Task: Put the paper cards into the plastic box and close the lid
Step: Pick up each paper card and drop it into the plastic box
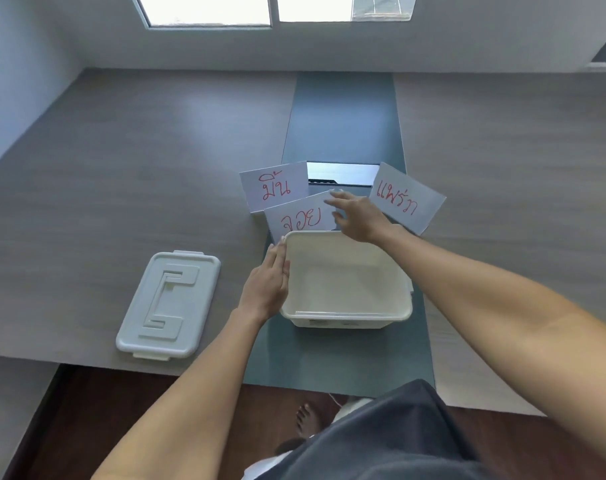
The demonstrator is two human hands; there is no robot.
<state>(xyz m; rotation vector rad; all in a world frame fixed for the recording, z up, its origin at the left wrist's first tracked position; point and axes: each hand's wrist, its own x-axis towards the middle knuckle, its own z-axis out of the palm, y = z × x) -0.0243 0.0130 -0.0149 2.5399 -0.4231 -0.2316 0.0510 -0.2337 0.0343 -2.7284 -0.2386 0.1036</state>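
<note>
Three paper cards (300, 216) lying just behind the empty plastic box (346, 282), lid (168, 303) off at left.

Right hand (358, 216) open, nearest, maybe touching the middle card; left hand (268, 282) flat against the box, holding nothing.

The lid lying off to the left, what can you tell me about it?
The lid is a pale grey-white rectangle with rounded corners, apparently plastic. A raised angular pattern marks its top, and a small clip tab sticks out at each short end. It lies flat, top side up, on the wooden table, left of the open box and apart from it. Neither hand touches it.
</note>
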